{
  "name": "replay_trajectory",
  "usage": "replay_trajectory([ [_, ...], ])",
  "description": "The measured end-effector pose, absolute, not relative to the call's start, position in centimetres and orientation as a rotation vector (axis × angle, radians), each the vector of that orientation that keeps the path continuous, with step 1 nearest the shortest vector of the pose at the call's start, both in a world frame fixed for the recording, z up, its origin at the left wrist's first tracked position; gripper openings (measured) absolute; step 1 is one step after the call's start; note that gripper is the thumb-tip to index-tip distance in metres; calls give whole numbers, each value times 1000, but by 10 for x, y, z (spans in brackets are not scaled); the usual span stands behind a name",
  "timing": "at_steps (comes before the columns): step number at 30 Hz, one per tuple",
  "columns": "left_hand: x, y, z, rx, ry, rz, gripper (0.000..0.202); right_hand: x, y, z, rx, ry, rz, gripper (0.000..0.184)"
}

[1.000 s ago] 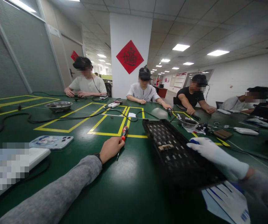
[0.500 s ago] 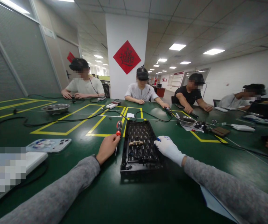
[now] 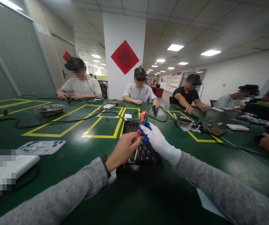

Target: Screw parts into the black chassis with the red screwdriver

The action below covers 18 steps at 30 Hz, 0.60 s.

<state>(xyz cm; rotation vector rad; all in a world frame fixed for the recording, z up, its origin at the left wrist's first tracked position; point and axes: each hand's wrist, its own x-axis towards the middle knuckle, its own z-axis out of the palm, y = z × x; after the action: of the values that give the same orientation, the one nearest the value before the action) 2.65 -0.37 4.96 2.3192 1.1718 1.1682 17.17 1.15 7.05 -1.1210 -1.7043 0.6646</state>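
A screwdriver (image 3: 144,117) with a red and black handle is held over the black rectangular casing (image 3: 152,157), its metal shaft slanting down toward the casing. My left hand (image 3: 127,146), bare, is closed in a pinch by the lower end of the handle and the top of the shaft. Wearing a white glove with blue on its palm side, my right hand (image 3: 159,139) is closed around the lower handle. The casing lies on the green table with rows of small openings inside; my hands hide much of its middle.
On the left lie a phone (image 3: 40,147) and a white device (image 3: 24,168). Metal bowls (image 3: 50,109) (image 3: 183,120) stand farther off, among black cables and yellow tape outlines (image 3: 99,136). Several people sit across and to the right. Blue-white paper (image 3: 210,203) lies under my right forearm.
My left hand has brought the screwdriver from beside the casing to above it. My right hand has left the casing's right edge and closed on the handle. Across the table, a person's hand moved left.
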Motion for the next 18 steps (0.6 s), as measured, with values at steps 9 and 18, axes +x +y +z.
replay_trajectory([
  [9,7,34,42,2380,1247,1278,28,232,54,71,-1392,-1501,933,30],
  [18,-24,75,-36,2025,1430,1153,48,275,66,6,-1726,-1731,636,28],
])
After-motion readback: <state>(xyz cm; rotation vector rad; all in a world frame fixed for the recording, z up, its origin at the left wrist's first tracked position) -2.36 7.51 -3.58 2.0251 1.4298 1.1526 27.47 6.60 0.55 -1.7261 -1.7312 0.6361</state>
